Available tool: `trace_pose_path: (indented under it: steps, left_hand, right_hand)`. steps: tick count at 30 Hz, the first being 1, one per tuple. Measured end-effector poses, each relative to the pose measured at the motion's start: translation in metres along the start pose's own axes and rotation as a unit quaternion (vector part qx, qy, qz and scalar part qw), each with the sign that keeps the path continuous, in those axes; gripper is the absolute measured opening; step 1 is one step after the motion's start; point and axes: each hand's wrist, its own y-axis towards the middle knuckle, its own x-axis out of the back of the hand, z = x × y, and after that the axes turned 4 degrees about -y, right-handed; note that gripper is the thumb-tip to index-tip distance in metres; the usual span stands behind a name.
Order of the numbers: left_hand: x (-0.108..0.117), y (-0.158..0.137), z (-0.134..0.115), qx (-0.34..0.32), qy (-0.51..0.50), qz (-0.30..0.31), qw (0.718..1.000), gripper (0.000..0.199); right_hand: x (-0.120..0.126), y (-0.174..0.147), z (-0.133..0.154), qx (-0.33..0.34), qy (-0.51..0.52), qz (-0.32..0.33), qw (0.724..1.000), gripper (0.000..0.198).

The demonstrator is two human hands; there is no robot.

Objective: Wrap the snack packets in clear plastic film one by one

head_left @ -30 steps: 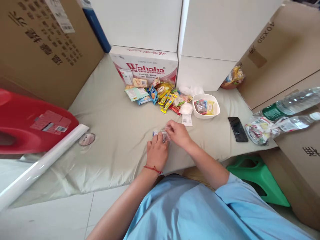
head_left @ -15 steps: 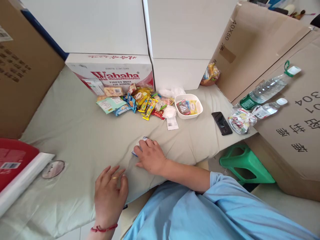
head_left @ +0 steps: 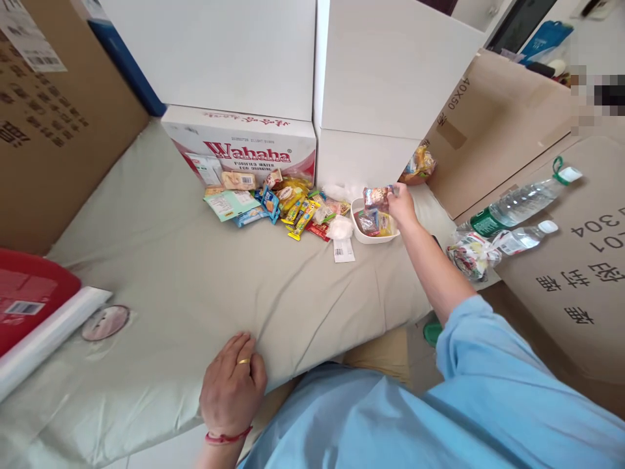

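Note:
My right hand (head_left: pixel 403 206) pinches a small brown and blue snack packet (head_left: pixel 377 198) by its right end. The packet is over the back part of a white plastic bowl (head_left: pixel 375 239). Inside the bowl lie a dark brown packet (head_left: pixel 367 221) and a yellow packet (head_left: pixel 385 225). My left hand (head_left: pixel 234 378) rests palm down near the front edge of the cloth-covered table (head_left: pixel 195 293), holding nothing, its fingers lying close together. Left of the bowl is a heap of wrapped snacks (head_left: pixel 295 198), with a white packet (head_left: pixel 340 228) nearest to it.
Behind the snacks stand a Wahaba water carton (head_left: pixel 239 146) and white boxes (head_left: pixel 366 156). Two water bottles (head_left: pixel 517 202) and a tied plastic bag (head_left: pixel 471 254) lie at right against a cardboard box (head_left: pixel 576 260). A red package (head_left: pixel 34 293) is at far left.
My right hand has gone from the table's middle to the bowl, lifting the packet off the cloth. My left hand's fingers have drawn closer together. The view has shifted.

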Motion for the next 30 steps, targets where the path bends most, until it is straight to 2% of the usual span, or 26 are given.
trace_pose_path:
  steps: [3,6,9,13,15,16,18,19,21,24,27,30]
  left_hand:
    - [-0.001,0.000,0.000,-0.004,0.003,-0.004,1.000,0.033]
    - [-0.001,-0.002,-0.001,-0.001,0.000,-0.009,1.000,0.034]
    - [-0.002,-0.005,-0.002,0.010,-0.012,-0.010,1.000,0.036]
    - [-0.002,-0.006,-0.002,0.023,-0.024,-0.011,0.999,0.036]
    - [-0.002,-0.006,-0.002,0.024,-0.021,-0.006,0.999,0.036]
    - [-0.002,-0.006,-0.002,0.022,-0.018,-0.004,1.000,0.036]
    - [-0.002,-0.006,-0.003,0.016,-0.016,-0.007,1.000,0.035]
    - [-0.001,-0.006,-0.003,0.015,-0.016,-0.009,1.000,0.035]
    - [-0.001,-0.006,-0.003,0.016,-0.015,-0.011,1.000,0.035]
    - [-0.002,-0.007,-0.003,0.023,-0.017,-0.003,1.000,0.035]
    - [-0.003,-0.009,-0.003,0.038,-0.019,0.003,0.999,0.035]
    - [-0.004,-0.009,-0.003,0.047,-0.019,-0.001,0.999,0.034]
  right_hand:
    - [-0.008,0.036,-0.002,-0.046,-0.075,0.050,0.995,0.043]
    - [-0.019,0.041,-0.003,-0.052,-0.139,0.075,0.986,0.032]
    - [-0.022,0.038,-0.005,-0.048,-0.199,0.060,0.977,0.032]
    - [-0.013,0.036,-0.006,-0.051,-0.243,0.039,0.968,0.038]
    - [-0.006,0.032,-0.002,-0.037,-0.244,-0.005,0.969,0.038]
    - [-0.003,0.028,0.002,-0.012,-0.239,-0.035,0.970,0.038]
    - [0.000,0.017,0.013,0.080,-0.219,-0.067,0.970,0.040]
    - [-0.001,0.009,0.020,0.138,-0.208,-0.052,0.967,0.040]
    - [-0.006,-0.009,0.037,0.238,-0.197,0.027,0.951,0.037]
    - [-0.022,-0.033,0.063,0.300,-0.202,0.109,0.926,0.035]
    - [-0.043,-0.045,0.087,0.272,-0.220,0.115,0.930,0.037]
    - [-0.066,-0.045,0.106,0.177,-0.230,0.126,0.949,0.046]
